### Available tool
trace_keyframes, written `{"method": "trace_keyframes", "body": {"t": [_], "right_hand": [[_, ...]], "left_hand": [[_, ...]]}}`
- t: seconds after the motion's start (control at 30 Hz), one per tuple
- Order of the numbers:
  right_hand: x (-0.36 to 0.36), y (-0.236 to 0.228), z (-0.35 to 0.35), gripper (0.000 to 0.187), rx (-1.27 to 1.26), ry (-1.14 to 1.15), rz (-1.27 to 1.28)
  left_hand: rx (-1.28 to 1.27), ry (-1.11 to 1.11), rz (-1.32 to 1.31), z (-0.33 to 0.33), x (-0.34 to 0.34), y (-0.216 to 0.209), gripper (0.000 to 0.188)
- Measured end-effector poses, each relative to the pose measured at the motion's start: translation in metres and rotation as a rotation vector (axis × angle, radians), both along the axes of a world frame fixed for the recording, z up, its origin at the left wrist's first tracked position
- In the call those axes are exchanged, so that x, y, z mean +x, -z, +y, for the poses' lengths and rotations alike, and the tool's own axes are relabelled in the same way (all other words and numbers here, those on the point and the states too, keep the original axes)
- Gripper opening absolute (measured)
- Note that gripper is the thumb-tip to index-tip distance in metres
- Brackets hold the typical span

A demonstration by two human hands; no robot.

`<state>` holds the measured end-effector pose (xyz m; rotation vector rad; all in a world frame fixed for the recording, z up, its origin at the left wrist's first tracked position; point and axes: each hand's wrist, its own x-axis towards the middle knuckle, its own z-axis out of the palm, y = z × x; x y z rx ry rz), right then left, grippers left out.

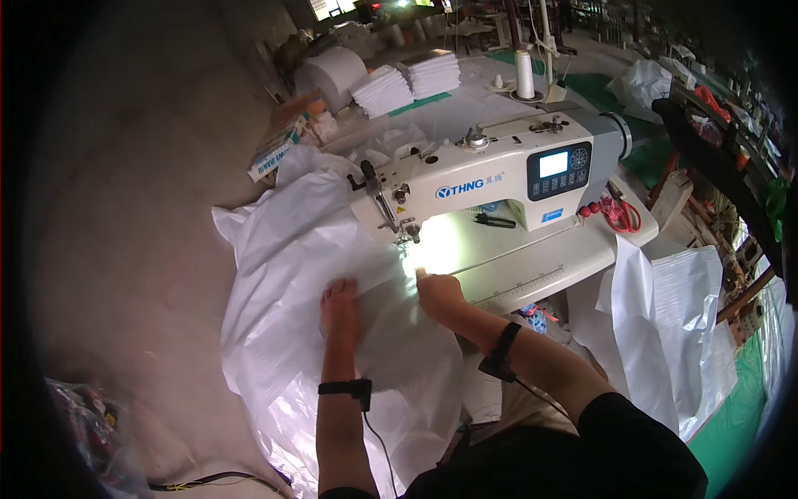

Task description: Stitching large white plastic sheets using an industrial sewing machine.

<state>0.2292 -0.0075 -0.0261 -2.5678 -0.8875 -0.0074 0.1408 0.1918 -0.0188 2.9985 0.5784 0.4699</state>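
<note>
A large glossy white plastic sheet (291, 274) drapes over the left part of the sewing machine's table and hangs down in folds. My left hand (339, 308) lies on it with fingers stretched forward, pressing the material. Beside the lit needle area, my right hand (439, 295) is closed at the sheet's right edge; glare partly washes out its fingertips. The white sewing machine (490, 166) has its presser foot (406, 237) down close ahead of the right hand. Each wrist wears a black strap with a small device.
Red-handled scissors (622, 216) and black thread snips (495, 221) lie on the machine bed. Behind stand a thread cone (524, 75), stacked white sheets (407, 83) and a big white roll (331, 75). More white sheeting (665, 324) hangs at the right.
</note>
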Motion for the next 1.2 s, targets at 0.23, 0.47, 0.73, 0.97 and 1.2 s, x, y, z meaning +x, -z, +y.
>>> {"method": "trace_keyframes", "body": {"t": [0.23, 0.47, 0.73, 0.97, 1.2], "right_hand": [[-0.004, 0.005, 0.003, 0.038, -0.115, -0.094, -0.178], [-0.001, 0.006, 0.007, 0.035, -0.133, -0.123, -0.145], [0.006, 0.008, 0.018, 0.026, -0.081, -0.140, -0.155], [0.009, 0.004, 0.015, 0.013, -0.022, -0.118, -0.114], [0.016, -0.002, 0.018, 0.011, -0.067, -0.121, -0.104]], "left_hand": [[-0.140, -0.047, -0.090, 0.005, 0.001, 0.002, 0.036], [-0.225, -0.083, -0.093, 0.011, 0.007, -0.001, 0.034], [-0.009, -0.013, -0.058, 0.024, 0.016, 0.009, 0.042], [-0.016, -0.046, -0.100, 0.029, 0.023, 0.016, 0.041], [-0.022, -0.037, -0.160, 0.031, 0.026, 0.018, 0.038]]}}
